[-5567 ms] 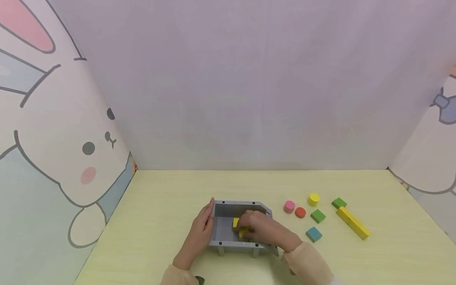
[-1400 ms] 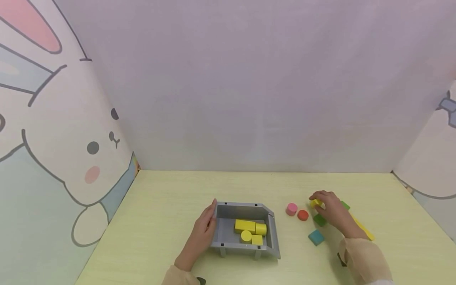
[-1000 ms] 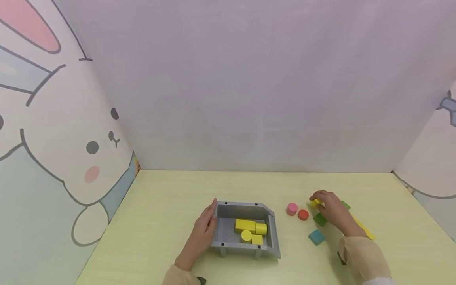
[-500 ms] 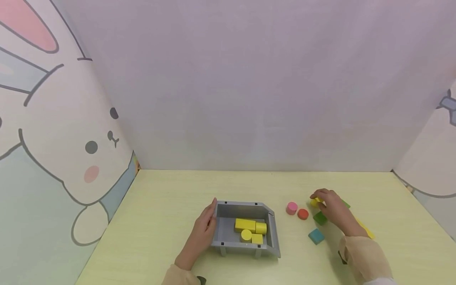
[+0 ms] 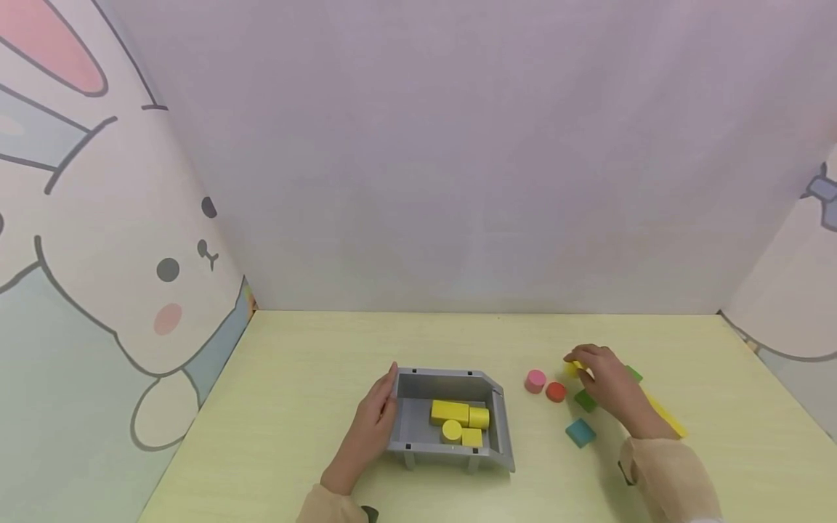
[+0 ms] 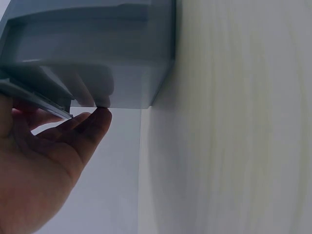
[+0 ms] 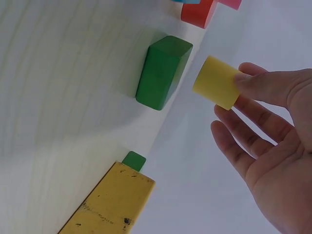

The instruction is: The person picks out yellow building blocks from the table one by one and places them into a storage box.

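Note:
My left hand point(image 5: 369, 428) holds the left side of a grey plastic bin point(image 5: 434, 457). In the left wrist view its fingertips touch the bin's wall below the rim. Inside the bin lie a yellow rectangular block point(image 5: 448, 412), two yellow cylinders, one on its side point(image 5: 479, 418) and one upright point(image 5: 451, 431), and a yellow square block point(image 5: 471, 437). Off to the right, my right hand point(image 5: 611, 381) pinches another yellow cylinder point(image 7: 217, 83) between thumb and fingers. That cylinder is tilted and appears just off the table. Below it lies a green block point(image 7: 162, 75).
Near the right hand are a pink cylinder point(image 5: 535, 381), a red disc point(image 5: 556, 392), a teal block point(image 5: 580, 433), a second green block point(image 5: 633, 373) and a long yellow block point(image 5: 668, 415), partly hidden by the hand. A plain curtain point(image 5: 484, 181) stands behind the table.
The right hand has gone from inside the bin to the yellow cylinder on the right, taken hold of it and just raised it slightly. The left hand has stayed on the bin.

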Motion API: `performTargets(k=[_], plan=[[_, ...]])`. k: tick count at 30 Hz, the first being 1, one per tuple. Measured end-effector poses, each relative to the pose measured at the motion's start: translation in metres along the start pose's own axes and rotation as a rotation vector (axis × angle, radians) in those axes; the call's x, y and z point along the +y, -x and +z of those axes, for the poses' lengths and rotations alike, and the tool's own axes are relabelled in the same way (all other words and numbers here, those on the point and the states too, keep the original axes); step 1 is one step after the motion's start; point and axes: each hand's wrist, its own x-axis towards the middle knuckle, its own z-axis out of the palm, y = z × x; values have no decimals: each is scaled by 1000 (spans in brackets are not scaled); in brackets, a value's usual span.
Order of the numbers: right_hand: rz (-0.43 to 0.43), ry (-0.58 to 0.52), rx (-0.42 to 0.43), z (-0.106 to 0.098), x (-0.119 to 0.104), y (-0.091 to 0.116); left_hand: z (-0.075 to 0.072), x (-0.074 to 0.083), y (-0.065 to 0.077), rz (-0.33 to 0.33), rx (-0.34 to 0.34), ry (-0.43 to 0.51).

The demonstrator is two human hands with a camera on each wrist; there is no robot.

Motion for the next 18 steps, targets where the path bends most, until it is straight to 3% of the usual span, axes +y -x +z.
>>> performTargets(k=[18], plan=[[-70,39,28,-2,-35,-3,1,-2,0,-11,-5,6]])
